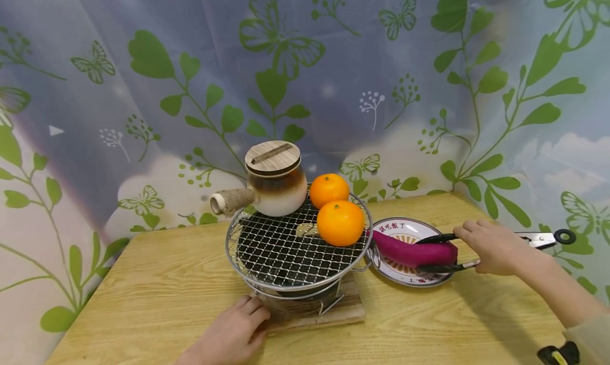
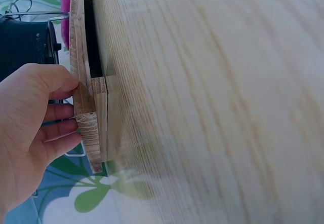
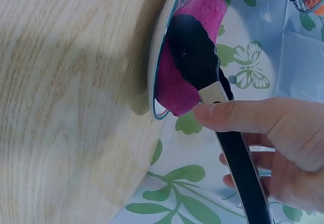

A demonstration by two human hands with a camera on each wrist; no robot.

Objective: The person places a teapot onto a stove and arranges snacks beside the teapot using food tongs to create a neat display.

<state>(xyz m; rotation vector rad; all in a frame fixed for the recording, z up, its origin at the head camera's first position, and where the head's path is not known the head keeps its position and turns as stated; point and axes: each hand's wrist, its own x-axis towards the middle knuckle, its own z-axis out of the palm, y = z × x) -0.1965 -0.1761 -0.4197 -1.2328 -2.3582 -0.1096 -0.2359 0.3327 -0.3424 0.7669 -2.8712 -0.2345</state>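
Note:
My right hand (image 1: 495, 246) grips a pair of tongs (image 3: 238, 158) with black tips and metal arms. The tips lie on both sides of a purple sweet potato (image 1: 410, 251), which rests on a round patterned plate (image 1: 405, 224). With thumb and fingers, my left hand (image 1: 233, 328) holds the front left corner of a wooden board (image 2: 83, 92). On that board stands a round grill (image 1: 286, 264) with a wire mesh top. Two oranges (image 1: 340, 223) sit on the mesh at the right, one behind the other.
A small pot (image 1: 281, 193) with a wooden lid and a rope-wrapped handle stands at the back left of the mesh. The wooden table (image 1: 157, 285) runs up to a leaf-and-butterfly patterned cloth (image 1: 329, 89) behind. The plate is close beside the grill's right rim.

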